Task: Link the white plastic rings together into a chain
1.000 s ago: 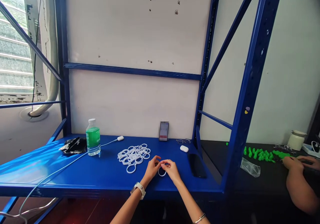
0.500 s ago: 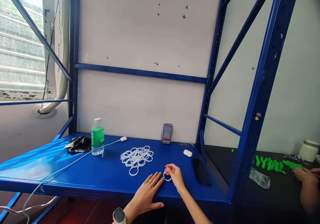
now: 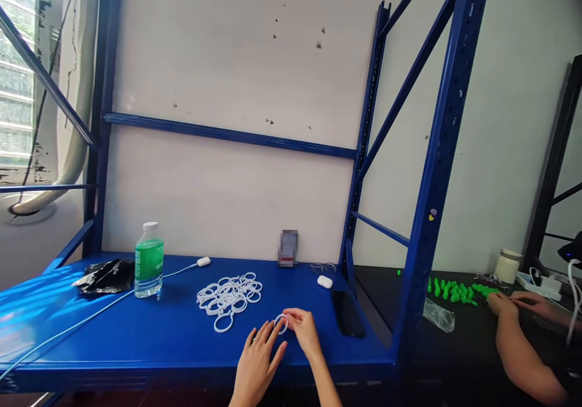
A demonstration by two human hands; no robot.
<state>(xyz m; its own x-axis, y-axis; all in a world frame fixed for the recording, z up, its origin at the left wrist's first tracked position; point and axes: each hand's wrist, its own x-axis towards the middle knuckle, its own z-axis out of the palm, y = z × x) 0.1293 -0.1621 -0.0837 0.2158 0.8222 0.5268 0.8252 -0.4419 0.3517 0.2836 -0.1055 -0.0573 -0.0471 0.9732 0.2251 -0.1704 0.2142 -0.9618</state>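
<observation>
My right hand (image 3: 301,332) pinches a slim white ring (image 3: 281,324) between thumb and fingertips, just above the blue tabletop. My left hand (image 3: 260,358) lies beside it, palm down with fingers apart; its index fingertip is at the ring's left side, and I cannot tell whether it touches. Beyond my left hand sits a loose heap of white rings (image 3: 230,296), several of them overlapping. One ring (image 3: 223,322) sticks out at the heap's near edge.
At left stand a green-labelled bottle (image 3: 149,261) and a crumpled black bag (image 3: 107,275), with a white cable (image 3: 100,315) crossing. A phone (image 3: 348,314), white case (image 3: 324,281) and glasses (image 3: 323,267) lie right. Beyond the blue post (image 3: 436,170), another person's hands (image 3: 504,301) work near green pieces (image 3: 454,292).
The view has swung right, so things appear further left. My left fingers have lifted and come closer to the ring, which my right hand still holds. More of the other person's arm shows.
</observation>
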